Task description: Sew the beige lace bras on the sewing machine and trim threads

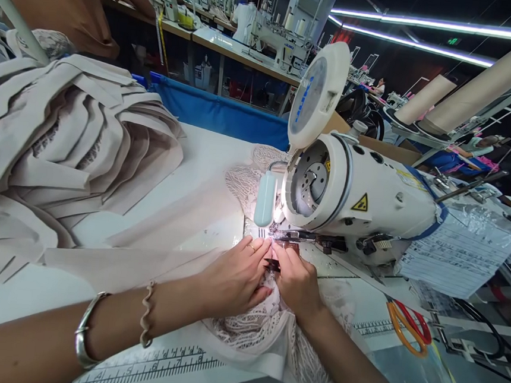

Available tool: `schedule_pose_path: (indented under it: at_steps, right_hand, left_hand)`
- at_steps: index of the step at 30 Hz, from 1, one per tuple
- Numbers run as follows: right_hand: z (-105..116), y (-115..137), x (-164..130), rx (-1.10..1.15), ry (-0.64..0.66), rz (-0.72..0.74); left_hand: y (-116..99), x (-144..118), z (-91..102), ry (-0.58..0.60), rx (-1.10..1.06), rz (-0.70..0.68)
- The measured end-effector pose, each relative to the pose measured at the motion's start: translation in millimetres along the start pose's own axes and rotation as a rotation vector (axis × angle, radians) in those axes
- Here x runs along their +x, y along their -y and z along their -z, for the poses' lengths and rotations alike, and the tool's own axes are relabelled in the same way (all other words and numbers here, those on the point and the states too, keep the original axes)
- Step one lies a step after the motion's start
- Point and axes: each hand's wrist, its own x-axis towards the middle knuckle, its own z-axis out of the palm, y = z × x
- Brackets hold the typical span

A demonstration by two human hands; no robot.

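One white table point(209, 157) carries a heap of beige strips point(95, 130) and a sewing machine point(380, 193), bare surface open between them, while lace fabric point(247, 331) bunches beneath the hands at its near side. Left hand point(232, 276) and right hand point(296, 281) crowd fingertips together by the needle area, though I can't tell whether either pinches cloth; orange-handled scissors point(404, 330) lie off right.

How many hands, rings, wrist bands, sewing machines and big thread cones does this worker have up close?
Hands: 2 (left hand, right hand)
Ring: 1
Wrist bands: 2
Sewing machine: 1
Big thread cones: 2
Total: 8
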Motion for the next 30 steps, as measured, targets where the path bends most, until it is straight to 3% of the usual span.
schedule_pose_path:
  at_steps: [13,22,30]
  right_hand:
    - [-4.4,-1.2,2.0,0.028,-0.03,-0.034]
    - [-2.6,-3.0,-2.5,0.102,0.041,-0.092]
    - [-3.2,-4.4,-0.5,0.089,0.183,-0.172]
  left_hand:
    - [1.3,-3.8,-1.3,-0.016,-0.051,0.019]
    - [3.4,-3.6,-0.8,0.041,-0.087,0.052]
    - [4.2,-3.1,0.2,0.009,-0.013,0.076]
